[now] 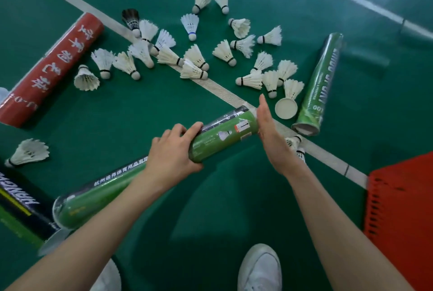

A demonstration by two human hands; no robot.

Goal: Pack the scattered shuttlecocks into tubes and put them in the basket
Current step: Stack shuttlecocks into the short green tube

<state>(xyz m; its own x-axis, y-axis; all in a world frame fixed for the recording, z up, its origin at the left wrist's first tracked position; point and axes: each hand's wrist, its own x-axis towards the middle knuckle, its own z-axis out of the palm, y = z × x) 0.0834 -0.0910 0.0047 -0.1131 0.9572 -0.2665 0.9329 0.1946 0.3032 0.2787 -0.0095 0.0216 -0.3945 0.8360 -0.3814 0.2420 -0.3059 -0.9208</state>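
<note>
My left hand (174, 152) grips a long green shuttlecock tube (225, 136) around its middle, holding it low over the court floor. My right hand (269, 133) has straight fingers, with its palm flat against the tube's far end. Several white shuttlecocks (194, 58) lie scattered on the green floor beyond the tube, with one black shuttlecock (131, 18) among them. A round white tube cap (285, 108) lies by the right-hand cluster. The red plastic basket (400, 208) stands at the right edge, only partly in view.
A red tube (51, 70) lies at the left and a green tube (321, 84) with its near end open at the right. A dark tube (21, 206) sits at the lower left beside a lone shuttlecock (28, 152). My white shoes (260, 269) are at the bottom.
</note>
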